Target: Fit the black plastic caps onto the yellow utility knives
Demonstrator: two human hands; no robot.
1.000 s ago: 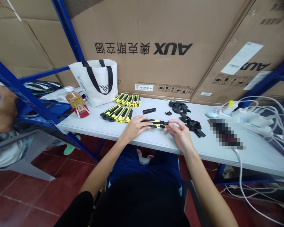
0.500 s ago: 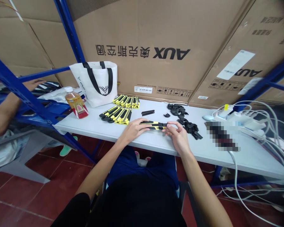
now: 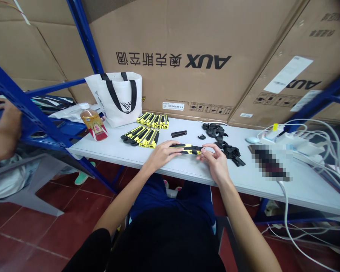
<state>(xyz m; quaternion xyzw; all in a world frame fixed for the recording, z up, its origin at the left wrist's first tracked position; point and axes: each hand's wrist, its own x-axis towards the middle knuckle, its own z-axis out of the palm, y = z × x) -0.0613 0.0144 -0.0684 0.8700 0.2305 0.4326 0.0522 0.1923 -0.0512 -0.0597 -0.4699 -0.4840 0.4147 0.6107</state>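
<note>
Between my two hands lies a black and yellow utility knife (image 3: 188,149), held level just above the table near its front edge. My left hand (image 3: 164,154) is closed round its left end, and the fingers of my right hand (image 3: 215,158) pinch its right end. Just beyond is a flat black strip (image 3: 179,133), with a small curved black piece (image 3: 201,137) to its right. Two rows of similar black and yellow knives, a back row (image 3: 153,121) and a front row (image 3: 141,136), lie to the left. Fingertips hide both ends of the held knife.
Piles of small black parts (image 3: 214,130) and black clips (image 3: 231,152) lie right of my hands. Farther right are a pixelated dark object (image 3: 269,162) and white chargers with cables (image 3: 297,145). A bottle (image 3: 94,122) and white bag (image 3: 120,100) stand left. Another person's hand (image 3: 7,128) shows far left.
The view has shifted slightly. My hands keep the same hold on the knife, with little visible movement. The other person's arm at far left has moved.
</note>
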